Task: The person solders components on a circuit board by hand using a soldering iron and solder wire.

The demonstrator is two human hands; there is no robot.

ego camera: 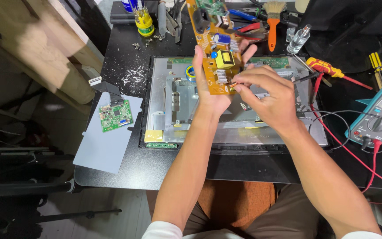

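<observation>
Left hand [212, 90]: we are gripping the board [215, 48] from behind, palm under its lower end, thumb along its left edge and fingertips showing past its right edge.
Right hand [268, 95]: we are pinching narrowly at a small part on the board's lower right edge, thumb and forefinger closed together; what sits between them is too small to tell.
Board: an orange-yellow circuit board, which we are holding tilted up over the panel [173, 106], its top end reaching toward the far tools; a yellow transformer [224, 59] and a blue capacitor [221, 39] are sitting on its face.
Panel: a grey metal monitor back is lying flat on the black surface [124, 48], directly beneath the board and both hands.
Tape roll [190, 73]: resting on the panel, just left of the board.
Green board [115, 116]: lying on a grey sheet [104, 146], well left of the panel.
Multimeter [379, 116]: sitting right of the panel, its red and black leads running toward the panel.
Screwdriver [326, 67]: red and yellow, lying near the panel's far right corner.
Brush [273, 22]: orange handle, lying beyond the panel, right of the board's top.
Metal scraps [133, 75]: scattered just outside the panel's far left corner.
</observation>
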